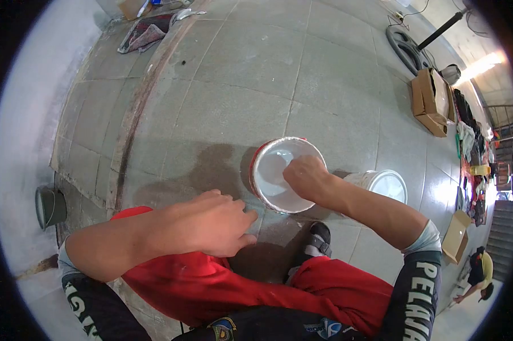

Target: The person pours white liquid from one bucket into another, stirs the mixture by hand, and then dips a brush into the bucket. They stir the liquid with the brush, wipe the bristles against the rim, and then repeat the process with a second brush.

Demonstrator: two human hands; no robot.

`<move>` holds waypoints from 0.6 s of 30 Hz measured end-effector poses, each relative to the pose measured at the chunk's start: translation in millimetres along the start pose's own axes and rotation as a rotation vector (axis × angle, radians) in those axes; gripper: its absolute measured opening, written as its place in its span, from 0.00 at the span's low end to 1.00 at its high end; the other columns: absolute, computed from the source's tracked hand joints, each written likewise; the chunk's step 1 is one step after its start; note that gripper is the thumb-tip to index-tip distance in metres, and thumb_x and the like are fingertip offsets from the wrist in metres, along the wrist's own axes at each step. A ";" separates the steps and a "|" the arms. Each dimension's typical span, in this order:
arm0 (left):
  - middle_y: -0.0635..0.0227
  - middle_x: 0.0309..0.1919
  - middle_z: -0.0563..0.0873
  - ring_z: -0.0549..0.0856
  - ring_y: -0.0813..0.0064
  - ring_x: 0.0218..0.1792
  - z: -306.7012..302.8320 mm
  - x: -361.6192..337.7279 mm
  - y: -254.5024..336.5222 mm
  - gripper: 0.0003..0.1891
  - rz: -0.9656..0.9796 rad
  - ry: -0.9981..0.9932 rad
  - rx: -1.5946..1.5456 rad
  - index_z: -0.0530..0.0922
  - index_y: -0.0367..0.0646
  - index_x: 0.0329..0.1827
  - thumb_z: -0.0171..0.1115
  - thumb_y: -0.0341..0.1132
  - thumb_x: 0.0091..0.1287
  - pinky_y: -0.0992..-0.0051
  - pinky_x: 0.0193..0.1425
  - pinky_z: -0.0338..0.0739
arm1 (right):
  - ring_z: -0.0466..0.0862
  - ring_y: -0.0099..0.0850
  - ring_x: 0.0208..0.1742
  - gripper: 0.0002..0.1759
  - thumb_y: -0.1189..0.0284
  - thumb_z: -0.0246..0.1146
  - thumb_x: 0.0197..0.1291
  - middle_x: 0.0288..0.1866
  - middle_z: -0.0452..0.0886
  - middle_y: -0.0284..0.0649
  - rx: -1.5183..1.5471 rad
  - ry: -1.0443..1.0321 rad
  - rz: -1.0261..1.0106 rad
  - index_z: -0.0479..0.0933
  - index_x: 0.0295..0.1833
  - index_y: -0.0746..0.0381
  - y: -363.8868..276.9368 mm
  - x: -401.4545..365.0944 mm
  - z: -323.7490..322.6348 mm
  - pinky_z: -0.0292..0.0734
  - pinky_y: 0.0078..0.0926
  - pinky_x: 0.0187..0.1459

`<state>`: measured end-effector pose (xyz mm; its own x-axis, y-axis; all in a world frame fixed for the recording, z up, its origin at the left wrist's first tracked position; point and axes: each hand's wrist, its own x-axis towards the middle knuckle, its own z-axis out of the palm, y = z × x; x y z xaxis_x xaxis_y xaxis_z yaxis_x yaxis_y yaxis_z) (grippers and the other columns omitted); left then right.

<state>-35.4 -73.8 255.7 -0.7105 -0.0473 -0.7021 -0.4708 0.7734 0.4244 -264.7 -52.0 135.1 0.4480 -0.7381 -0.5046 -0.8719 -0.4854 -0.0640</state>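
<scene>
A white bucket [260, 181] with a red outer side stands on the tiled floor in front of me, pale inside with a whitish layer at the bottom. My right hand [306, 177] is over its mouth on the right side, fingers curled into a closed fist. What it holds, if anything, is hidden. Left of the bucket, my left hand [222, 223] hangs above my red-trousered knee, its fingers loosely apart and nothing in them. Beside the bucket, under my right forearm, stands a second white bucket [388, 184] with a lid on it.
A raised floor edge [132, 122] runs along the left, with a dark pail [50, 208] near the wall and a crumpled cloth [145, 35] farther up. Cardboard boxes [430, 105] and a round stand base [405, 48] are at right. Another person [481, 273] bends down at far right.
</scene>
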 end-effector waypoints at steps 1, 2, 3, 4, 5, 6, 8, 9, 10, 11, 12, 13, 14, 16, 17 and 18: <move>0.43 0.48 0.85 0.86 0.44 0.52 -0.4 0.3 0.6 0.27 -0.002 0.008 0.003 0.73 0.35 0.66 0.54 0.50 0.76 0.50 0.59 0.78 | 0.91 0.40 0.46 0.07 0.73 0.66 0.58 0.43 0.89 0.46 0.000 0.001 0.001 0.88 0.40 0.60 0.3 2.0 2.9 0.87 0.37 0.45; 0.44 0.49 0.85 0.86 0.44 0.52 -0.8 0.6 1.3 0.27 -0.005 0.015 0.006 0.73 0.36 0.66 0.54 0.51 0.76 0.50 0.59 0.78 | 0.91 0.39 0.45 0.07 0.73 0.66 0.59 0.43 0.89 0.46 -0.019 0.096 -0.011 0.88 0.40 0.60 0.2 6.4 8.3 0.87 0.36 0.44; 0.44 0.49 0.85 0.86 0.44 0.52 -1.1 0.8 2.0 0.27 -0.006 0.015 0.007 0.73 0.36 0.66 0.54 0.51 0.76 0.50 0.59 0.78 | 0.91 0.38 0.44 0.07 0.73 0.66 0.59 0.43 0.89 0.46 -0.037 0.192 -0.022 0.88 0.40 0.60 -0.1 11.6 14.9 0.88 0.34 0.42; 0.44 0.49 0.85 0.86 0.45 0.52 -1.7 1.0 2.8 0.28 -0.008 0.012 0.012 0.73 0.36 0.67 0.54 0.51 0.76 0.50 0.60 0.78 | 0.91 0.38 0.44 0.07 0.73 0.66 0.59 0.43 0.89 0.46 -0.036 0.193 -0.021 0.88 0.40 0.60 0.3 18.6 24.5 0.88 0.34 0.42; 0.44 0.49 0.85 0.86 0.45 0.52 -2.3 1.1 3.3 0.28 -0.011 0.009 0.018 0.73 0.36 0.67 0.54 0.51 0.76 0.50 0.60 0.78 | 0.91 0.38 0.44 0.07 0.73 0.66 0.59 0.43 0.89 0.45 -0.082 0.235 -0.035 0.88 0.40 0.61 0.6 26.7 34.1 0.88 0.34 0.41; 0.44 0.49 0.85 0.86 0.45 0.52 -1.3 1.4 3.1 0.28 -0.011 0.008 0.020 0.73 0.36 0.67 0.54 0.51 0.76 0.50 0.60 0.78 | 0.91 0.38 0.44 0.06 0.73 0.66 0.59 0.43 0.89 0.44 -0.128 0.278 -0.048 0.88 0.39 0.61 0.2 31.6 38.5 0.88 0.33 0.39; 0.44 0.50 0.85 0.86 0.45 0.52 1.6 2.2 1.2 0.28 0.001 0.025 0.023 0.73 0.36 0.67 0.53 0.51 0.76 0.50 0.60 0.78 | 0.91 0.39 0.44 0.06 0.74 0.67 0.59 0.44 0.89 0.44 -0.117 0.280 -0.010 0.88 0.40 0.61 -2.2 34.1 49.4 0.88 0.32 0.39; 0.44 0.50 0.85 0.86 0.45 0.52 -0.3 1.7 1.3 0.28 -0.001 0.025 0.026 0.73 0.36 0.67 0.53 0.51 0.76 0.50 0.60 0.78 | 0.91 0.39 0.45 0.06 0.75 0.67 0.58 0.44 0.88 0.44 -0.106 0.281 0.026 0.88 0.40 0.61 -4.3 34.1 48.4 0.88 0.32 0.39; 0.44 0.50 0.85 0.86 0.45 0.53 -2.4 0.8 2.2 0.28 -0.007 0.009 0.020 0.73 0.35 0.67 0.53 0.51 0.76 0.50 0.60 0.78 | 0.91 0.39 0.45 0.06 0.75 0.67 0.58 0.44 0.88 0.44 -0.106 0.281 0.025 0.88 0.40 0.61 -6.0 35.4 47.3 0.88 0.32 0.39; 0.44 0.50 0.85 0.86 0.45 0.53 -3.1 0.6 2.7 0.28 -0.013 -0.006 0.012 0.73 0.35 0.68 0.53 0.51 0.76 0.50 0.61 0.78 | 0.91 0.39 0.46 0.07 0.75 0.68 0.57 0.45 0.89 0.44 -0.059 0.171 0.123 0.88 0.41 0.61 -8.2 36.7 46.6 0.88 0.32 0.39; 0.44 0.50 0.85 0.86 0.45 0.53 -2.3 1.4 2.2 0.28 -0.013 -0.007 0.012 0.73 0.35 0.68 0.53 0.51 0.76 0.50 0.61 0.78 | 0.91 0.39 0.47 0.08 0.76 0.68 0.56 0.46 0.89 0.44 -0.011 0.061 0.220 0.89 0.41 0.60 -9.8 36.7 44.4 0.89 0.32 0.39; 0.44 0.51 0.84 0.86 0.45 0.53 -0.9 2.5 1.4 0.28 -0.012 -0.001 0.012 0.73 0.35 0.67 0.53 0.51 0.76 0.50 0.61 0.78 | 0.91 0.39 0.47 0.08 0.76 0.68 0.56 0.46 0.89 0.44 -0.010 0.062 0.220 0.89 0.41 0.60 -9.6 36.2 42.0 0.89 0.32 0.39; 0.43 0.51 0.84 0.85 0.45 0.53 -0.3 2.8 1.0 0.28 -0.011 0.003 0.011 0.73 0.35 0.67 0.53 0.51 0.76 0.50 0.61 0.78 | 0.91 0.38 0.48 0.09 0.77 0.69 0.54 0.48 0.89 0.45 0.035 -0.078 0.233 0.89 0.42 0.61 -8.4 36.1 39.0 0.88 0.32 0.38; 0.43 0.51 0.84 0.85 0.45 0.53 -2.8 1.9 2.0 0.28 -0.012 -0.009 0.006 0.73 0.35 0.67 0.53 0.51 0.76 0.50 0.61 0.78 | 0.91 0.37 0.48 0.10 0.77 0.70 0.52 0.49 0.89 0.46 0.080 -0.219 0.248 0.89 0.42 0.62 -6.0 32.8 26.8 0.88 0.32 0.36; 0.43 0.51 0.84 0.85 0.45 0.53 -3.9 2.0 2.6 0.28 -0.012 -0.018 0.000 0.73 0.35 0.67 0.54 0.50 0.76 0.50 0.61 0.78 | 0.91 0.37 0.45 0.09 0.76 0.69 0.52 0.45 0.90 0.47 0.145 -0.260 0.197 0.88 0.40 0.63 -3.5 29.8 20.1 0.87 0.32 0.34; 0.43 0.51 0.84 0.85 0.45 0.53 -4.0 2.2 2.7 0.28 -0.009 -0.016 0.001 0.73 0.35 0.67 0.54 0.50 0.76 0.50 0.61 0.78 | 0.92 0.36 0.42 0.08 0.76 0.68 0.52 0.42 0.90 0.48 0.209 -0.302 0.147 0.88 0.38 0.64 -0.8 28.4 15.0 0.87 0.32 0.31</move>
<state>-40.4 -74.3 257.6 -0.6976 -0.0440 -0.7151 -0.4768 0.7735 0.4175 -254.2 -65.6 107.9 0.2640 -0.6068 -0.7497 -0.9579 -0.2559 -0.1302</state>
